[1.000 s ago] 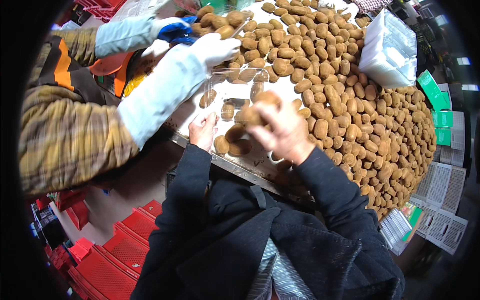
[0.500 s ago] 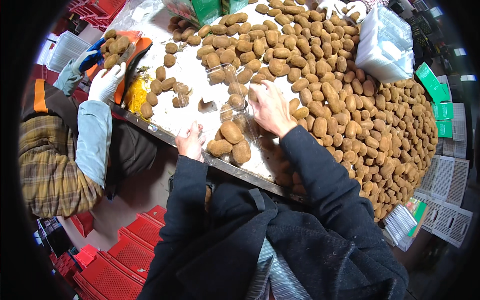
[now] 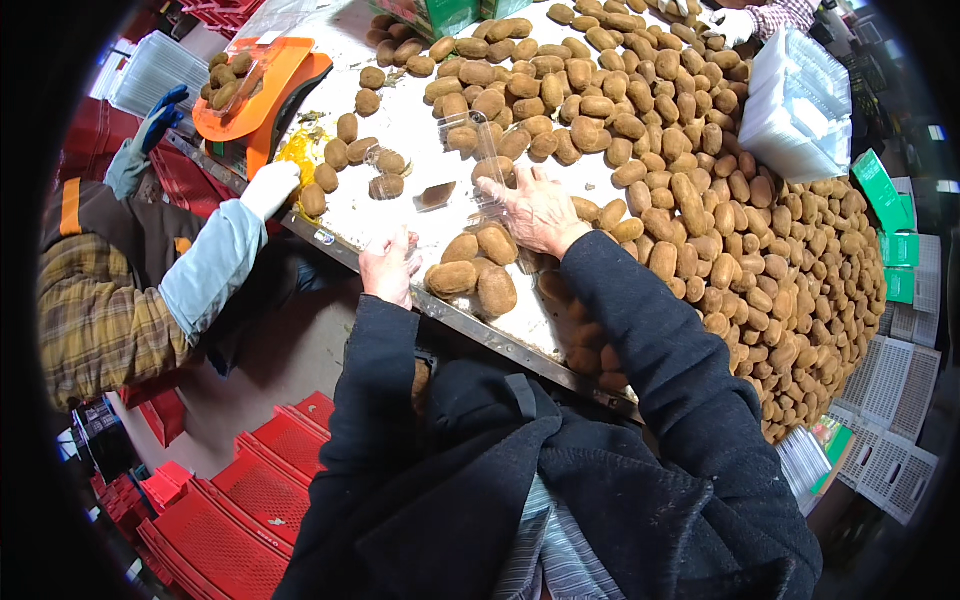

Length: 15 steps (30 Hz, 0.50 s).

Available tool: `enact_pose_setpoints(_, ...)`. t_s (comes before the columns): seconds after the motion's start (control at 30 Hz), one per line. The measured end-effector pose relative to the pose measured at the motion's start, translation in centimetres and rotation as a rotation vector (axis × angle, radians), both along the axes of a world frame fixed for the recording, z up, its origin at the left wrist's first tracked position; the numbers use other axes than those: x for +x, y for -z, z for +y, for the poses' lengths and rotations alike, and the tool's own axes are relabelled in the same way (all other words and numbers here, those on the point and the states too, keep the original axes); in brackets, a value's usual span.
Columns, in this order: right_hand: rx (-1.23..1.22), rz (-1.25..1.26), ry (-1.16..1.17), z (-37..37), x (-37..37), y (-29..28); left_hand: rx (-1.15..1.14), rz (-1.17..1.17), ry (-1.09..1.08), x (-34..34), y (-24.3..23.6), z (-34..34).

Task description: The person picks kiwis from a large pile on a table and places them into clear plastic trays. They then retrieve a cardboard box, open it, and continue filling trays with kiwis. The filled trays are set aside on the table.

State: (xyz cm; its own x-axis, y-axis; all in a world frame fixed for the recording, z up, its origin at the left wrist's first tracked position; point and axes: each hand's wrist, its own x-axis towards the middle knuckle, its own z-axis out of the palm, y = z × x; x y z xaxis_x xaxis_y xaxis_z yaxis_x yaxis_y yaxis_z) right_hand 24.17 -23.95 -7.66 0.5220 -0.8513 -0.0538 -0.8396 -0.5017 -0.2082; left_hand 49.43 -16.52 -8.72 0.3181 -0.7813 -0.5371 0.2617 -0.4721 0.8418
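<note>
A clear plastic punnet [image 3: 455,225] lies at the table's front edge with several brown kiwis [image 3: 498,290] in its near end. My left hand [image 3: 390,265] is closed at its near left side, fingers curled on the plastic rim. My right hand [image 3: 530,210] reaches to the punnet's far end, its fingers curled on a kiwi [image 3: 492,172] there; part of that fruit is hidden by the fingers. Loose kiwis [image 3: 385,185] lie on the white table [image 3: 350,225] around the punnet, and a dense heap [image 3: 690,200] covers the right side.
At left, a co-worker [image 3: 120,290] in gloves stands by an orange scale [image 3: 255,110] bearing a filled punnet [image 3: 225,80]. Another gloved person [image 3: 740,25] works at top right. Stacked clear containers [image 3: 795,105], green boxes [image 3: 880,195] and red crates [image 3: 245,490] surround me.
The co-worker's filled punnet has moved left onto the scale, and those gloved hands have let go. My right hand has gone from holding a kiwi raised to the punnet's far end.
</note>
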Motion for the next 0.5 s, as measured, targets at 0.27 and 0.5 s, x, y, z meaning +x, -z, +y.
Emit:
enact_pose_setpoints(0.27, 0.024, -0.063, -0.030, -2.1, 0.7, 0.2, 0.027, 0.031, 0.022, 1.1, -0.2, -1.4)
enact_pose_setpoints(0.5, -0.016, -0.242, 0.194, -3.2, 2.1, 0.3, -0.001, 0.026, 0.013, 1.6, -0.4, -1.4)
